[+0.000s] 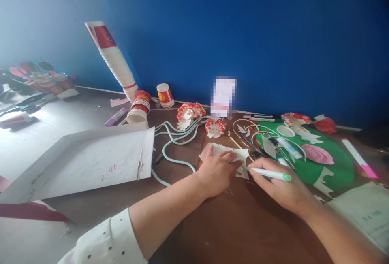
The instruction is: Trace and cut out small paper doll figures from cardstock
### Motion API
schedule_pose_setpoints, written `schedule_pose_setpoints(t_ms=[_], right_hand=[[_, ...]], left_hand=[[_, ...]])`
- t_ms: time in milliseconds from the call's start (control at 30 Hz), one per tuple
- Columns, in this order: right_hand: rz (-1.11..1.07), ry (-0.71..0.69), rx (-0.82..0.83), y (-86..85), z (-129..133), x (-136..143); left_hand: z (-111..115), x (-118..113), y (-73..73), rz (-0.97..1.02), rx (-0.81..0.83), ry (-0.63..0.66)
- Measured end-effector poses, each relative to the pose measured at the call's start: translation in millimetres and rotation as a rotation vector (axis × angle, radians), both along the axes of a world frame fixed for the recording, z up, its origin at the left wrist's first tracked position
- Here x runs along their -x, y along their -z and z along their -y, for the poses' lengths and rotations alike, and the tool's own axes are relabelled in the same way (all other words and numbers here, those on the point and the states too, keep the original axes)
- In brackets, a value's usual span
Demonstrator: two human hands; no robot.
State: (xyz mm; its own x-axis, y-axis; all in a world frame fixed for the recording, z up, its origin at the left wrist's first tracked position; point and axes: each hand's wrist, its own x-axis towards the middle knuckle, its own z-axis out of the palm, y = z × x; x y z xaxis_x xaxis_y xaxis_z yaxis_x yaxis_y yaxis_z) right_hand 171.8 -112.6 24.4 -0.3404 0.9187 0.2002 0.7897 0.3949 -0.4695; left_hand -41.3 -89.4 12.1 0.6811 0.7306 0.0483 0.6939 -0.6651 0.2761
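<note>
On the brown table, my left hand [217,173] lies with its fingers spread on a piece of white paper [243,152]. My right hand [276,185] grips a white marker with a green end [272,174], its tip side toward the paper's right edge. The marker's tip is hidden by my fingers. Dark-handled scissors [257,150] lie just beyond my right hand. A thin wooden stick [235,142] is behind the paper. Past the paper sits a small red-and-white paper figure [215,128], with a larger one [190,114] behind it to the left.
A large white box panel [91,160] lies left, beside a pale blue cable [176,160]. Stacked paper cups [117,63] lean on the blue wall; another cup [165,95] stands nearby. Right, a green disc [340,167] holds pens, paper scraps and a pink piece [317,154].
</note>
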Motion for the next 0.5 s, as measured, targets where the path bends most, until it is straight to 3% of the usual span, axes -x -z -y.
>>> schedule_pose_setpoints(t_ms=[500], right_hand=[[-0.01, -0.006, 0.007, -3.4, 0.0, 2.5]], left_hand=[[-0.7, 0.2, 3.0, -0.026, -0.025, 0.009]])
